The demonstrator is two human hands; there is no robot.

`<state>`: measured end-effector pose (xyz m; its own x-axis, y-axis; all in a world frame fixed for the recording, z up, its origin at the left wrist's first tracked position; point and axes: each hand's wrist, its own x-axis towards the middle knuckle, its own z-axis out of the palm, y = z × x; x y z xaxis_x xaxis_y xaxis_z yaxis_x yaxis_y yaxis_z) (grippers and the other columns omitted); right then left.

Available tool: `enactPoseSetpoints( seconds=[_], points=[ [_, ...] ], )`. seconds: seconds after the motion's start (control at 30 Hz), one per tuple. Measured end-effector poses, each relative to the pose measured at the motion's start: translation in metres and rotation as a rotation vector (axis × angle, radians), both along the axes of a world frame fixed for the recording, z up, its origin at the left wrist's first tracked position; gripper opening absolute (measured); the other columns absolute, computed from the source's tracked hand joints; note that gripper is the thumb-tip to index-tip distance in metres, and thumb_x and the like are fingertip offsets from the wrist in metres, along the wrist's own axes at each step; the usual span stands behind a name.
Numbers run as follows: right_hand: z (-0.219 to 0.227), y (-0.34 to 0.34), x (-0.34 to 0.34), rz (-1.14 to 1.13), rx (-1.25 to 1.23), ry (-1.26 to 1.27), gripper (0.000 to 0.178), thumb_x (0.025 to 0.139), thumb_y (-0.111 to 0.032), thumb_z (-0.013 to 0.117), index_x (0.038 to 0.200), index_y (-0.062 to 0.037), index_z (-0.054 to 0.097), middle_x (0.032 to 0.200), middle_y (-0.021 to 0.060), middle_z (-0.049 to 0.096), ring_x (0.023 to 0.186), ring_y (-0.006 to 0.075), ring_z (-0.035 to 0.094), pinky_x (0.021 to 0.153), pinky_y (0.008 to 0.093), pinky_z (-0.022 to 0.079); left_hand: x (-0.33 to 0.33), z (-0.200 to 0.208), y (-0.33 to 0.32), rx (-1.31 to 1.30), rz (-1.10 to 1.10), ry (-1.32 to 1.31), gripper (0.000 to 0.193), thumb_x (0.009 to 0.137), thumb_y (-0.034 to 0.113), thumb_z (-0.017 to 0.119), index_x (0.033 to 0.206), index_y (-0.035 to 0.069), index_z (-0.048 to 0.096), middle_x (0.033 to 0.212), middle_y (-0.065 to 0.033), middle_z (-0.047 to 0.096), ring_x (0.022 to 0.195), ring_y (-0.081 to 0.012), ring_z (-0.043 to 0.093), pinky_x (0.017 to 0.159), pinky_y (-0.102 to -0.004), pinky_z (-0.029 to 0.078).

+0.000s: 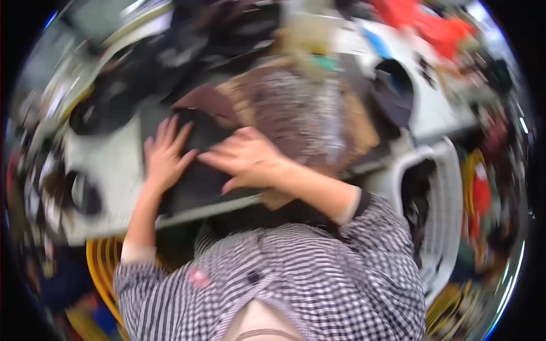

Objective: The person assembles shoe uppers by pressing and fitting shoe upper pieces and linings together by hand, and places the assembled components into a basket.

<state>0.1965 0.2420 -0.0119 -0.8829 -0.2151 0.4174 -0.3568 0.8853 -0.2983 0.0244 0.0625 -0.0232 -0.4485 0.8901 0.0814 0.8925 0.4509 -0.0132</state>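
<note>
My left hand point(164, 156) lies with its fingers spread on a flat black sheet point(202, 132) near the table's front edge. Over the same sheet, to the right, is my right hand point(250, 159), its fingers stretched leftward and its thumb apart. Neither hand shows anything held. A maroon curved piece point(206, 103) lies just beyond the hands. Past my right hand is a brown textured sheet point(273, 105), partly under shiny clear plastic point(324, 113), with tan board point(359, 122) along its side. Motion blur hides fine detail.
Dark bundled material point(136, 79) fills the far left of the white table point(105, 156). A dark ring-like piece point(84, 192) lies at left. To the right are a dark curved piece point(393, 96), a white plastic chair point(446, 204) and red material point(424, 25). A yellow slatted basket point(102, 267) is below left.
</note>
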Motion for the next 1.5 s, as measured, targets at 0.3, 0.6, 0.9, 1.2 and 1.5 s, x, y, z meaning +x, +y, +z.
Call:
enactPoseSetpoints(
  seconds=[0.3,0.6,0.9,1.2,1.5],
  points=[
    [0.018,0.017,-0.001,0.275,0.290,-0.148,0.054,0.064,-0.033,0.072,0.113,-0.0152,0.060,0.115,0.0070,0.059,0.102,0.0204,0.055,0.099,0.0449,0.033,0.026,0.016,-0.035,0.030,0.080,-0.081,0.054,0.091,0.046,0.045,0.135,0.015,0.042,0.136,-0.0176,0.042,0.133,-0.0316,0.030,0.104,-0.0614,0.019],
    [0.181,0.089,0.104,-0.174,0.151,0.609,0.019,0.073,-0.014,0.066,0.086,0.0001,0.063,0.081,0.0141,0.067,0.075,0.0266,0.066,0.080,0.0428,0.047,-0.070,0.011,0.042,0.613,0.191,0.140,0.054,0.079,0.036,0.064,0.123,0.007,0.052,0.123,-0.0169,0.053,0.124,-0.0357,0.039,0.100,-0.0465,0.034],
    [-0.003,0.293,0.209,-0.865,0.015,-0.171,0.034,0.072,0.006,0.052,0.095,-0.0116,0.069,0.096,0.0101,0.067,0.104,0.0271,0.058,0.096,0.0409,0.037,0.016,0.037,-0.012,0.044,-0.098,-0.335,0.046,0.070,0.000,0.061,0.115,0.000,0.056,0.125,-0.0183,0.052,0.124,-0.0329,0.043,0.105,-0.0467,0.030],
    [0.087,0.119,0.115,-0.463,-0.168,0.159,0.050,0.056,0.001,0.051,0.105,0.0037,0.062,0.107,0.0153,0.063,0.109,0.0289,0.055,0.098,0.0379,0.039,0.060,0.027,-0.036,-0.043,-0.035,-0.248,0.086,0.076,0.052,0.061,0.139,0.003,0.029,0.145,-0.0127,0.030,0.134,-0.0339,0.026,0.103,-0.0530,0.028],
    [0.038,-0.019,-0.052,-0.021,0.146,0.183,0.051,0.063,-0.028,0.074,0.105,-0.0044,0.059,0.107,0.0122,0.056,0.108,0.0311,0.047,0.092,0.0392,0.041,0.082,0.006,-0.013,0.087,-0.071,-0.129,0.093,0.071,0.060,0.059,0.134,-0.004,0.035,0.143,-0.0176,0.031,0.135,-0.0277,0.024,0.104,-0.0504,0.028]
  ],
)
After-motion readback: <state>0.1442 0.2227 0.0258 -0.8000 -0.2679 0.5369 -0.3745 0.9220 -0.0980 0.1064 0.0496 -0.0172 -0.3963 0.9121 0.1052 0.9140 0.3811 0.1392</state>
